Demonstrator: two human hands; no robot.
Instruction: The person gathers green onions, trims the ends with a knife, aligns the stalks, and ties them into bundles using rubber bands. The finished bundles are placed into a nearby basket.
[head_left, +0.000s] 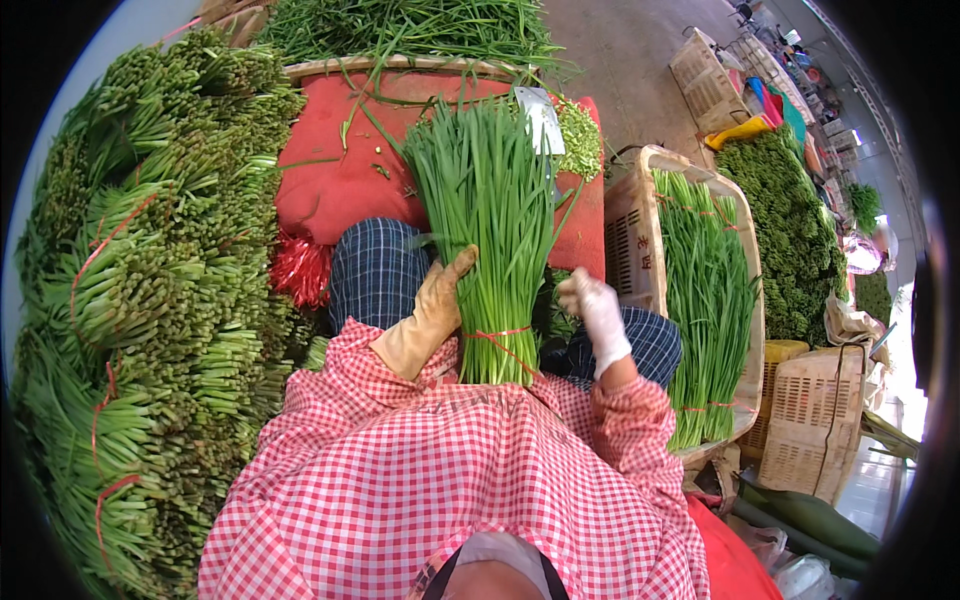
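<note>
A large bundle of green garlic chives (495, 217) leans against my checked smock, its pale stem ends towards me. A thin red tie (499, 334) goes around it near the stem ends. My left hand (431, 311), in a tan glove, rests on the bundle's left side with the thumb over the leaves. My right hand (596, 311), in a whitish glove, is raised over my right knee with its fingers curled, apart from the bundle; whether it pinches something is too small to tell. Beyond the leaves a wide metal blade (538, 120) lies on a red cloth surface (337, 180) beside chopped stem pieces (581, 142).
Tied greens (165, 300) are piled high at left. Red plastic strips (301, 270) hang by my left knee. A plastic crate (660, 225) of tied bundles stands at right, with more greens (780, 232) beyond. Loose chives (405, 30) fill a container ahead.
</note>
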